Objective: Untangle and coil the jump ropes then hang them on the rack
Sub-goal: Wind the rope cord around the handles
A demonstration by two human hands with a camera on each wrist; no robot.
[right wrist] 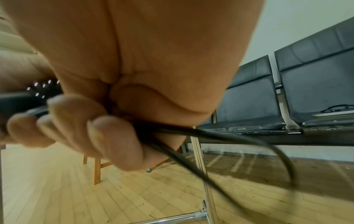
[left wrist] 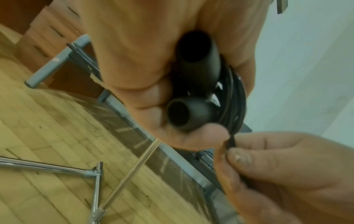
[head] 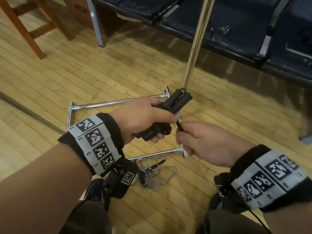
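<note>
Black rope (head: 168,105), coiled: left hand (head: 143,119) grips handles; right hand (head: 207,144) pinches cord, above rack (head: 101,104).

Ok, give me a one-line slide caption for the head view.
Left hand grips black foam jump-rope handles while right hand pinches the black cord above the chrome rack base.

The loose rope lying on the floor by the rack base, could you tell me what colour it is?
Grey; the tangled rope shows best in the head view.
</note>
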